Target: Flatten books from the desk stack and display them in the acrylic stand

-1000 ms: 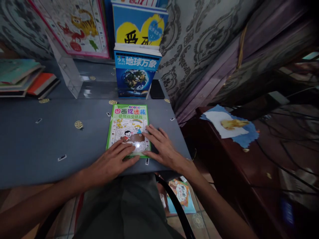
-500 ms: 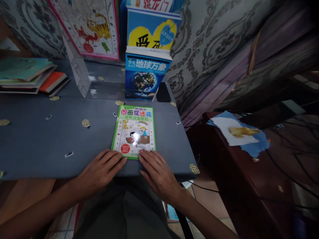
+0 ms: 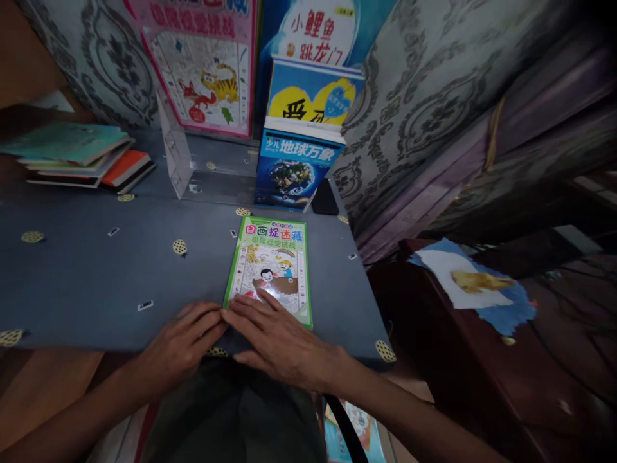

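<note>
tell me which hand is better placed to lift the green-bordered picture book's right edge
Probably the right hand: it overlaps the lower part of the green-bordered picture book and sits nearer that edge than the left hand, which is by the book's lower left corner.

Left hand (image 3: pixel 186 335) palm down, loosely curved; right hand (image 3: pixel 277 341) flatter, angled leftward, just beside it; forearms (image 3: pixel 385 400) bare.
</note>
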A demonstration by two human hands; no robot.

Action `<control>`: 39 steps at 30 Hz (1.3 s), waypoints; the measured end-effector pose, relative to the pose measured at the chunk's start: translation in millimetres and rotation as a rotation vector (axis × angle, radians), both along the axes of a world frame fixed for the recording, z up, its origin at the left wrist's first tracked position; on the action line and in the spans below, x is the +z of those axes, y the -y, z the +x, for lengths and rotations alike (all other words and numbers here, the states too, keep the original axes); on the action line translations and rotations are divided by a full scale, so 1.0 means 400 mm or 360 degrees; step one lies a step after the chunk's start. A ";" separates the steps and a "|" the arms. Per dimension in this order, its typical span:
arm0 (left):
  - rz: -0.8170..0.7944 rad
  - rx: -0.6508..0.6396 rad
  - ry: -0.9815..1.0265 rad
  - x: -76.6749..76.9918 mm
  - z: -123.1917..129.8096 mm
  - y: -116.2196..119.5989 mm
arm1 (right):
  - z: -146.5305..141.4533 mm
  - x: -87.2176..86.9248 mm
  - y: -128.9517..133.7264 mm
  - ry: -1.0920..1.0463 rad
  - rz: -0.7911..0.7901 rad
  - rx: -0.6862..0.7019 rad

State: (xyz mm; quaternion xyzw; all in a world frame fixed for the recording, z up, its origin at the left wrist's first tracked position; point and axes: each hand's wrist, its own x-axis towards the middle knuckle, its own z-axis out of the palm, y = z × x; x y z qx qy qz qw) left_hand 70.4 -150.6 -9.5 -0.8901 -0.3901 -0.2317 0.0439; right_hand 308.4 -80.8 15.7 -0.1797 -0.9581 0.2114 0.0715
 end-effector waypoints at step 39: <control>-0.0549 0.0539 0.0241 -0.038 0.056 -0.423 | 0.020 -0.103 -0.358 0.0023 0.0217 -0.1072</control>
